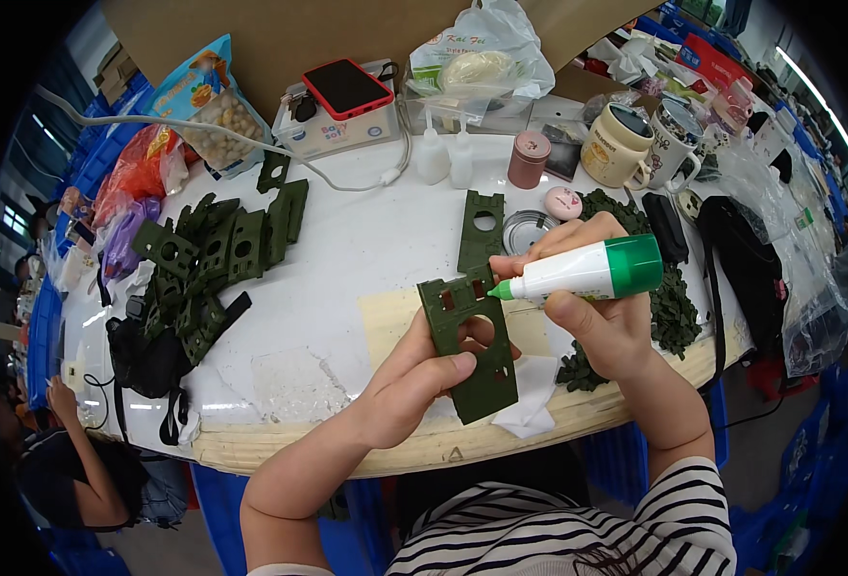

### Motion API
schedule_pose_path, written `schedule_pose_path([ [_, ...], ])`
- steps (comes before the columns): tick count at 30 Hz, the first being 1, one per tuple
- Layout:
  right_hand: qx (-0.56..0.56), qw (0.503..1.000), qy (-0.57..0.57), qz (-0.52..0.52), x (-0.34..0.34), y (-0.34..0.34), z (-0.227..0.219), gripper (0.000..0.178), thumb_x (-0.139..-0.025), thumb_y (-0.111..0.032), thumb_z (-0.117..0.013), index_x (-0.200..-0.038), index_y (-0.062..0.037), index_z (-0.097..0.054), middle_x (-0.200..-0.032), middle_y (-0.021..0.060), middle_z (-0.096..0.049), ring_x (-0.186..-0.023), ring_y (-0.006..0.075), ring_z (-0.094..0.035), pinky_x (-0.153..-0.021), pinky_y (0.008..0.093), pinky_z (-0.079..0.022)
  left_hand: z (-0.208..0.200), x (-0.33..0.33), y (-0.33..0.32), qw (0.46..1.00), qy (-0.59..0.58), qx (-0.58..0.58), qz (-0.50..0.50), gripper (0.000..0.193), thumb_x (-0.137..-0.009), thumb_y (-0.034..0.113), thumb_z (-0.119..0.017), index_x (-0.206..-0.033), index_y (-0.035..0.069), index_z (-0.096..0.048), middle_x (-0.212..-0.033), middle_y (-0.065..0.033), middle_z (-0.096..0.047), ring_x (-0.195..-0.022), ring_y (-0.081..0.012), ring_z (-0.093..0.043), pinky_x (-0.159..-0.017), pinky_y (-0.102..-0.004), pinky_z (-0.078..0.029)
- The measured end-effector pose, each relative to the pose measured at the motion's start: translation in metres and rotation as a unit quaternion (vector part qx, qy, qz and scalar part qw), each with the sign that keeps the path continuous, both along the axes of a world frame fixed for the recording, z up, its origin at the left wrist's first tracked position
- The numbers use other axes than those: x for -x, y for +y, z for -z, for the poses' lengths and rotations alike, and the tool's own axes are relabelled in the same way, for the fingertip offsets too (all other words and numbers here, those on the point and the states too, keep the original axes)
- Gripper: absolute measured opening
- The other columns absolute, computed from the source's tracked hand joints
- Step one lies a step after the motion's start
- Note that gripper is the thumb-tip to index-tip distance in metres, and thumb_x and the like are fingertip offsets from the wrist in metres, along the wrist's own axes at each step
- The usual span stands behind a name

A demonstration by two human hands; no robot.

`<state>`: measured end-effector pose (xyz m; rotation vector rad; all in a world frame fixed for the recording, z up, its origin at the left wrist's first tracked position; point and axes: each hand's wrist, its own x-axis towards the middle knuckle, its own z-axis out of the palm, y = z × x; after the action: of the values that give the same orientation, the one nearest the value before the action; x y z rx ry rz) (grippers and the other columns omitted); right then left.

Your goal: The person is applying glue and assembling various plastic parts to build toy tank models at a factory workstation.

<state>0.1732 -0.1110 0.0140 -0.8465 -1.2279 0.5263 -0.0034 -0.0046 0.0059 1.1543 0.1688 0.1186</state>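
Observation:
My left hand (408, 379) grips a dark green plastic plate (484, 384) with a large round hole and smaller square openings, tilted above the table's near edge. In my right hand (605, 331) is a white glue bottle (568, 272) with a green base and a green pointed nozzle. Its tip points left and meets the plate's upper right edge, by a square opening; whether it touches I cannot tell. Just beyond lies another green plate (482, 230) with a round hole. Small dark green parts (674, 312) are heaped to the right, partly behind my right hand and forearm.
Several green plates (218, 245) are piled at the left beside a black bag (145, 355). Along the back stand a plastic box (338, 130) with a red-cased phone (347, 88), small white bottles (434, 154), a pink tin (529, 160) and mugs (616, 144). Another person (78, 470) sits at lower left.

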Motion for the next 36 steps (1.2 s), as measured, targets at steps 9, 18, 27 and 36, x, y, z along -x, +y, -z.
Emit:
schedule_pose_path([
  [9, 0.007, 1.000, -0.008, 0.005, 0.000, -0.001, 0.000, 0.023, -0.083, -0.004, -0.065, -0.102, 0.0002, -0.052, -0.102, 0.0118, -0.056, -0.097, 0.0202, -0.058, -0.085, 0.0325, -0.047, -0.001, -0.001, -0.001, 1.000, -0.003, 0.003, -0.003, 0.060, -0.087, 0.018, -0.043, -0.139, 0.004, -0.017, -0.118, -0.0143, -0.045, -0.112, -0.0220, -0.049, -0.090, -0.0353, -0.044],
  [18, 0.009, 1.000, -0.017, 0.012, 0.000, -0.001, 0.000, 0.022, -0.083, -0.004, -0.065, -0.101, 0.0003, -0.053, -0.102, 0.0114, -0.055, -0.097, 0.0203, -0.058, -0.084, 0.0325, -0.048, 0.000, 0.000, -0.001, 1.000, -0.002, 0.003, -0.006, 0.058, -0.087, 0.018, -0.042, -0.139, 0.005, -0.018, -0.118, -0.0155, -0.046, -0.111, -0.0222, -0.050, -0.090, -0.0356, -0.044],
  [27, 0.055, 0.998, 0.021, 0.010, 0.000, -0.001, -0.005, 0.033, -0.087, -0.025, -0.063, -0.101, -0.0013, -0.045, -0.096, 0.0111, -0.053, -0.095, 0.0259, -0.062, -0.090, 0.0453, -0.049, 0.000, 0.000, -0.001, 1.000, -0.002, 0.013, -0.007, 0.059, -0.087, 0.017, -0.043, -0.139, 0.005, -0.019, -0.118, -0.0156, -0.046, -0.111, -0.0226, -0.050, -0.090, -0.0360, -0.044],
  [36, 0.052, 0.974, 0.221, 0.018, -0.011, -0.005, 0.003, 0.032, -0.097, -0.034, -0.041, -0.107, -0.0042, -0.047, -0.104, 0.0106, -0.056, -0.096, 0.0192, -0.057, -0.085, 0.0375, -0.047, -0.020, 0.008, 0.065, 0.982, 0.024, -0.109, -0.152, 0.046, -0.090, 0.014, -0.049, -0.132, 0.001, -0.035, -0.109, -0.0253, -0.060, -0.090, -0.0198, -0.064, -0.073, -0.0276, -0.053],
])
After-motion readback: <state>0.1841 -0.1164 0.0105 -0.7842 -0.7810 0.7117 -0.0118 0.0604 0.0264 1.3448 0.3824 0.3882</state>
